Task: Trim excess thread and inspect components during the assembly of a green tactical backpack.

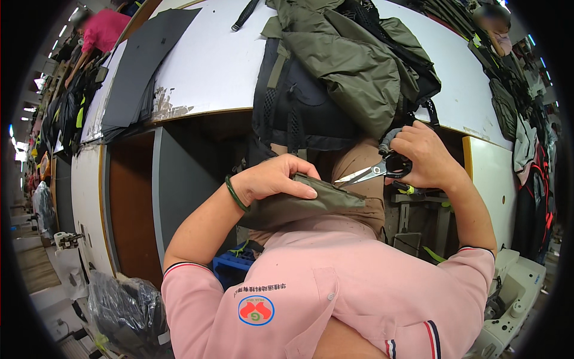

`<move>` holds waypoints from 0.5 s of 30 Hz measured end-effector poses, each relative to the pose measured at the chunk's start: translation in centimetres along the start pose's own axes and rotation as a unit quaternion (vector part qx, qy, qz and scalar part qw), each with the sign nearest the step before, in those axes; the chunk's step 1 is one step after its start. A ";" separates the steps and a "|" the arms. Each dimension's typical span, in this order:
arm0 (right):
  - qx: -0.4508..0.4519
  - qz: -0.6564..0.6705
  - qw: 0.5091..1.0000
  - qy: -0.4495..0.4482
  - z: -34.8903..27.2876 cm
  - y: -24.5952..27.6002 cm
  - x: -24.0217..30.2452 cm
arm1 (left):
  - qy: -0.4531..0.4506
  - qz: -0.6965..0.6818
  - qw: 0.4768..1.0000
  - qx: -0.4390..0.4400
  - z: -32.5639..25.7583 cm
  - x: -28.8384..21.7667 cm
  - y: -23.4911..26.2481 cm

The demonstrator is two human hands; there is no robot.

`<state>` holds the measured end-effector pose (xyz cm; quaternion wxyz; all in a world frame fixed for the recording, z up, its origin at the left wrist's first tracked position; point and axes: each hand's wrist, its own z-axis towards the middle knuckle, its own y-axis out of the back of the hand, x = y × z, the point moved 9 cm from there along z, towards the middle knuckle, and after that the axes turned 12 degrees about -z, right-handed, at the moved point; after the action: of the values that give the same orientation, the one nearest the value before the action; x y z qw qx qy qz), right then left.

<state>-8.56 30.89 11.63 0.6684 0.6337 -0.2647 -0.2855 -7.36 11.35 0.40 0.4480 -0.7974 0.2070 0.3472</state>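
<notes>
My left hand [278, 179] is closed on the edge of an olive-green fabric piece [299, 202], thumb on top, close to my lap. A dark green bangle [237, 194] circles that wrist. In my right hand [421, 152] is a pair of scissors [373, 171] with dark handles, one wrapped in grey. Their blades point left, with the tips beside the upper edge of the fabric; whether they touch it I cannot tell. Beyond my hands, a black and olive-green backpack [311, 102] hangs partly over the table's near edge, with loose olive fabric [359, 72] heaped on top.
The white table [221, 66] has a chipped edge and carries a stack of dark grey sheets [146, 66]. Underneath are open compartments [185, 179]. A blue crate [230, 270] stands by my left side, a sewing machine [514, 305] at lower right. Other people work at far left and far right.
</notes>
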 end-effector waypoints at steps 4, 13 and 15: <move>-0.001 0.012 1.000 0.016 0.7 -0.2 0.6 | 0.003 0.005 1.000 0.005 0.1 0.4 -0.1; -0.039 -0.041 0.997 0.056 1.5 0.3 1.3 | 0.028 0.007 1.000 0.011 0.2 1.2 0.1; -0.042 -0.048 0.996 0.061 1.6 0.6 1.4 | 0.032 0.003 0.999 0.008 0.1 1.3 0.1</move>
<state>-8.75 28.79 12.27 0.6946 0.6335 -0.1804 -0.2892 -6.61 11.36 -0.69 0.4466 -0.8037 0.2265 0.3214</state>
